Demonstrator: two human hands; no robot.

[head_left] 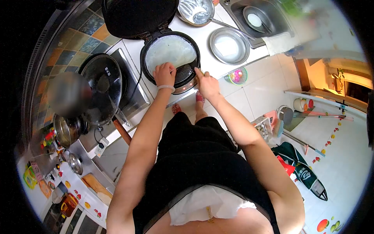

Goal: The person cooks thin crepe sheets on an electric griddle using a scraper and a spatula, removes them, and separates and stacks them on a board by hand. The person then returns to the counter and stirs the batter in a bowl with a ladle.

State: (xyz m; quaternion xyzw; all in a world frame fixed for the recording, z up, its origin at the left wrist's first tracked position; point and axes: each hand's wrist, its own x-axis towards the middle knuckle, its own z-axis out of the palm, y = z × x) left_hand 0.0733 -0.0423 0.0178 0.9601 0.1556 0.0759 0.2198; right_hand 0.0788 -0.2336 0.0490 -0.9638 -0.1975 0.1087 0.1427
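A thin pale crepe [171,50] lies in the round black electric griddle [198,52], covering the far part of its plate. The dark cooking surface [184,74] shows bare on the near side. My left hand [165,75], with a light bracelet at the wrist, has its fingers closed at the crepe's near left edge. At the griddle's right rim is my right hand [207,84], fingers drawn together; whatever lies between their tips is too small to make out. The griddle's black lid [140,17] stands raised behind.
A round metal pan [230,46] stands on the counter at right, near a bowl [194,11] with white residue and a long-handled utensil. Beyond is the sink [272,19]. A large lidded wok [102,89] occupies the hob at left; its wooden handle [122,132] sticks out toward me.
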